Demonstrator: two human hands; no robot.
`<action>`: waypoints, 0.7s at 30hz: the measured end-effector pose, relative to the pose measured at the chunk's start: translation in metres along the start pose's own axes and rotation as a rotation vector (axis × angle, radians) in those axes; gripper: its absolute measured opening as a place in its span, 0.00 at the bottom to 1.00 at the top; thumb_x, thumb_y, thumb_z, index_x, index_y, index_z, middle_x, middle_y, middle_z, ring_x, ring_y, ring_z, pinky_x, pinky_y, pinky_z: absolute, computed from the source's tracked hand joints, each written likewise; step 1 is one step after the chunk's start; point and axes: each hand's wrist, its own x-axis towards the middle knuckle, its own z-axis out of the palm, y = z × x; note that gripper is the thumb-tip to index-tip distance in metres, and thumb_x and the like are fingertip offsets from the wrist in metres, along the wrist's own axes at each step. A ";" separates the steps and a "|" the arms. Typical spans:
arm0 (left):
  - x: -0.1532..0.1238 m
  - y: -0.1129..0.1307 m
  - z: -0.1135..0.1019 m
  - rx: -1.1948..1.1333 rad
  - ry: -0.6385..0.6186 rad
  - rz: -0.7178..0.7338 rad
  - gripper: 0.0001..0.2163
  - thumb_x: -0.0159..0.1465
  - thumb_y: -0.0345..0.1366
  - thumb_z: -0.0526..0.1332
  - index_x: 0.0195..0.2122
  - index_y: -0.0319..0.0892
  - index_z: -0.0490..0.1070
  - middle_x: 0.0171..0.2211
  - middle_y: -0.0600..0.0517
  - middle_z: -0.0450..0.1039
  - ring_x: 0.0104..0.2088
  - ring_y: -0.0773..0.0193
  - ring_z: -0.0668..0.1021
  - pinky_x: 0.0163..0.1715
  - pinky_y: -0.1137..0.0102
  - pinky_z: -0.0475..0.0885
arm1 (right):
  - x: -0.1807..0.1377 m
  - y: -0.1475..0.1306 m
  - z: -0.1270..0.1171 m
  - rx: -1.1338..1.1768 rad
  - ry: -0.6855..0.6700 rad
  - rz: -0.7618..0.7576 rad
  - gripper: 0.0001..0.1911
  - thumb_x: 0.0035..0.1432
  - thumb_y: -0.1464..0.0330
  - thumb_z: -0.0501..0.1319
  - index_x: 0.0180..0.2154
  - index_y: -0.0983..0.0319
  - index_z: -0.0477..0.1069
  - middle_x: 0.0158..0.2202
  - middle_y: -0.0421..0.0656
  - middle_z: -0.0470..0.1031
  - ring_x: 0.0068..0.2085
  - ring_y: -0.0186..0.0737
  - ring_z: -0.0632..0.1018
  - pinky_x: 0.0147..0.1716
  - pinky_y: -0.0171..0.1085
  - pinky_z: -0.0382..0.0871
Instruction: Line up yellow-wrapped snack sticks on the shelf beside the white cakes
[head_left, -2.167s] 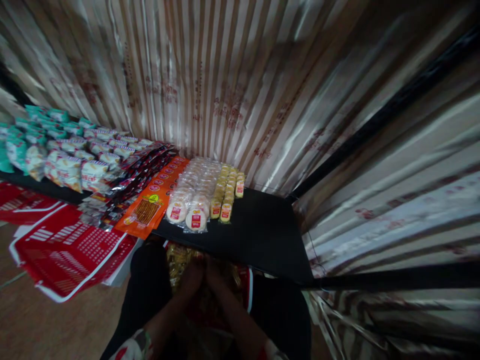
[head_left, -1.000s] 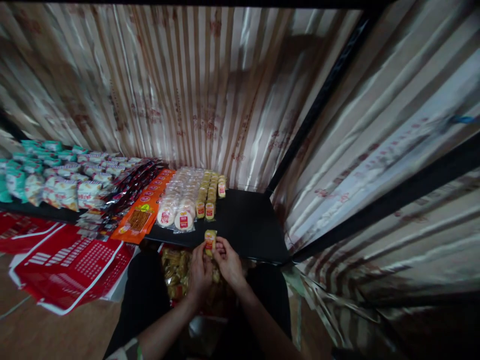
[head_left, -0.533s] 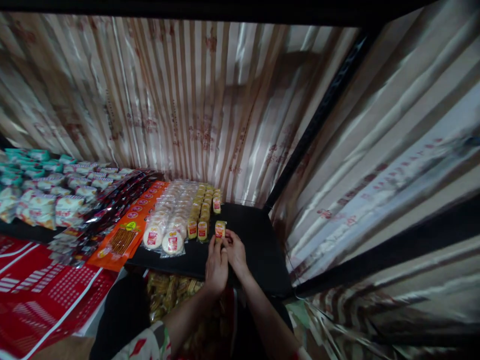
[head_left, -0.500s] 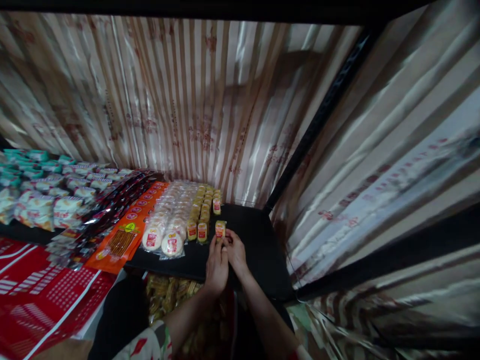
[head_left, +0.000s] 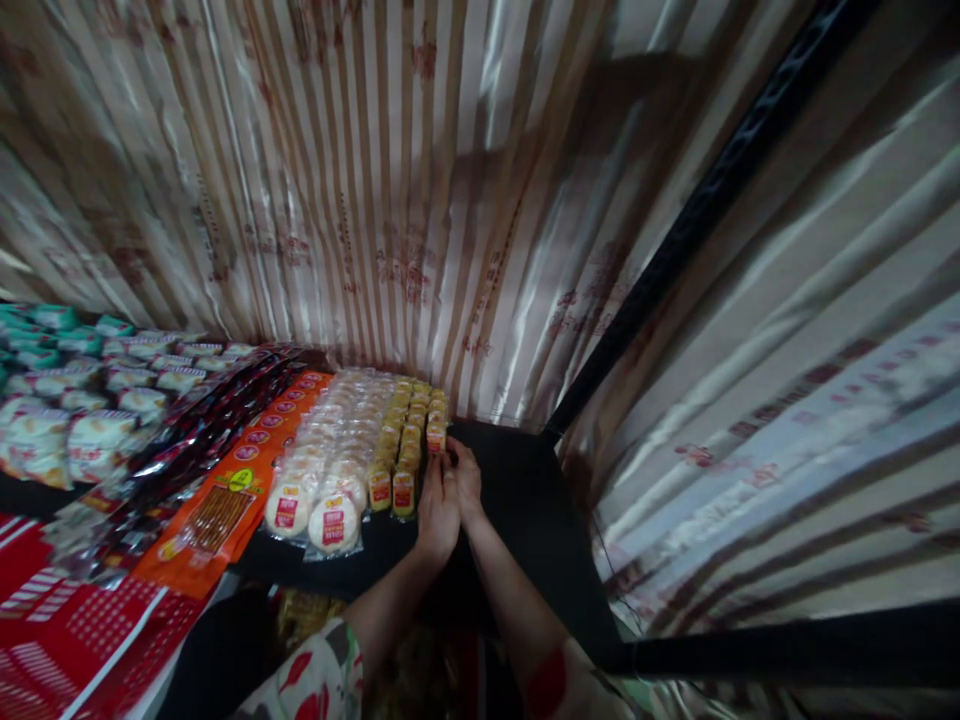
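A small yellow snack packet (head_left: 436,438) with a red and white label stands at the front of the rightmost yellow row. My left hand (head_left: 437,508) is closed on its lower part from the front left, a ring on one finger. From the right side, my right hand (head_left: 466,478) pinches the same packet, its fingertips partly hidden behind the left. Just left of my hands, two longer rows of matching yellow packets (head_left: 403,492) line the black shelf (head_left: 525,520). Beside those are rows of clear-wrapped round white crackers (head_left: 334,522) with red labels.
Left along the shelf lie an orange pretzel-stick bag (head_left: 217,510), dark shiny packs (head_left: 172,445), white packs (head_left: 101,440) and teal packs (head_left: 54,318). A black post (head_left: 637,310) slants up at the right before striped sheeting (head_left: 420,200). Below the edge are more yellow packets (head_left: 307,612).
Both hands have moved the yellow packet away from me, up to the front of the short right row. The camera view has shifted slightly.
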 end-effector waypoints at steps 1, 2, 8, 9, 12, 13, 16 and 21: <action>0.003 0.000 0.000 -0.001 0.002 -0.008 0.23 0.65 0.36 0.43 0.60 0.33 0.53 0.63 0.44 0.51 0.63 0.65 0.55 0.62 0.69 0.46 | 0.002 0.001 0.001 -0.019 -0.003 -0.002 0.19 0.52 0.68 0.53 0.46 0.62 0.71 0.45 0.47 0.73 0.45 0.41 0.73 0.50 0.41 0.65; 0.004 0.000 0.000 -0.002 0.000 -0.015 0.23 0.65 0.37 0.43 0.60 0.32 0.53 0.63 0.44 0.51 0.63 0.65 0.55 0.62 0.69 0.46 | 0.004 0.002 0.003 -0.032 -0.008 -0.005 0.19 0.52 0.68 0.53 0.46 0.62 0.71 0.45 0.47 0.73 0.46 0.41 0.73 0.51 0.41 0.64; 0.008 -0.002 0.001 -0.010 -0.005 -0.002 0.22 0.65 0.35 0.43 0.60 0.34 0.53 0.63 0.45 0.52 0.63 0.65 0.55 0.63 0.68 0.46 | 0.006 0.010 0.007 -0.038 -0.002 0.000 0.22 0.53 0.67 0.52 0.51 0.64 0.68 0.49 0.49 0.70 0.50 0.42 0.71 0.51 0.41 0.64; 0.009 -0.003 0.002 -0.011 0.001 0.004 0.22 0.65 0.35 0.43 0.60 0.34 0.54 0.63 0.45 0.52 0.63 0.64 0.55 0.63 0.68 0.46 | 0.006 0.010 0.008 -0.048 0.004 -0.001 0.22 0.53 0.67 0.52 0.50 0.64 0.68 0.49 0.49 0.70 0.49 0.42 0.71 0.51 0.41 0.64; 0.012 -0.007 0.005 -0.021 0.017 0.023 0.21 0.65 0.33 0.43 0.59 0.34 0.55 0.62 0.44 0.53 0.63 0.62 0.56 0.63 0.65 0.47 | 0.008 0.013 0.010 -0.071 0.011 -0.035 0.22 0.53 0.68 0.52 0.50 0.64 0.68 0.49 0.48 0.70 0.49 0.41 0.70 0.52 0.41 0.62; 0.013 -0.008 0.006 -0.024 0.020 0.029 0.21 0.66 0.33 0.43 0.59 0.33 0.55 0.62 0.44 0.53 0.63 0.62 0.56 0.63 0.64 0.47 | 0.009 0.013 0.011 -0.078 0.007 -0.046 0.22 0.53 0.68 0.51 0.49 0.63 0.69 0.49 0.48 0.70 0.50 0.41 0.70 0.53 0.42 0.62; 0.016 -0.012 0.008 -0.025 0.024 0.037 0.22 0.66 0.34 0.42 0.59 0.33 0.55 0.62 0.43 0.53 0.63 0.61 0.56 0.63 0.65 0.48 | 0.009 0.016 0.014 -0.097 -0.006 -0.061 0.22 0.54 0.69 0.50 0.49 0.62 0.69 0.50 0.47 0.70 0.50 0.42 0.69 0.52 0.43 0.62; 0.016 -0.015 0.011 -0.051 0.033 0.027 0.22 0.65 0.33 0.43 0.59 0.29 0.55 0.62 0.40 0.52 0.63 0.60 0.55 0.63 0.64 0.47 | 0.007 0.027 0.018 -0.066 -0.016 -0.077 0.23 0.53 0.69 0.50 0.51 0.62 0.68 0.50 0.46 0.71 0.50 0.41 0.70 0.53 0.42 0.60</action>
